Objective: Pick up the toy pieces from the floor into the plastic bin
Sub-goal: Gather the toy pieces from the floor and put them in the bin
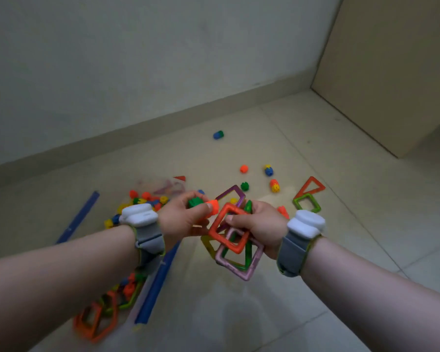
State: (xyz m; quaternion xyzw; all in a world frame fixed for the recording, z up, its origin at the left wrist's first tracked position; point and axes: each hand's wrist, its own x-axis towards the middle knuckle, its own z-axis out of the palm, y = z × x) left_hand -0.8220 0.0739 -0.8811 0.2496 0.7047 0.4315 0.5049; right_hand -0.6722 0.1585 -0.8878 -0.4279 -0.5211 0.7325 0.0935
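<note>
Here my left hand (186, 219) is closed on a green plastic block (195, 202) and an orange one (214, 207); my right hand (259, 224) clutches a bundle of square and triangular frame tiles (235, 246). Beyond that bundle, loose pieces dot the tiled floor (315, 250); the blue-rimmed clear plastic bin (155, 283) sits left of it.

A: What do the hands hold?
B: The left hand (182, 219) grips a green block (195, 202) and an orange block (214, 206); just right of it, the right hand (261, 224) clasps an orange square frame (228, 231) and a pink frame (239, 260).
A: And beyond the left hand?
B: A blue-green piece (218, 135) lies on the floor (315, 262), well apart.
</note>
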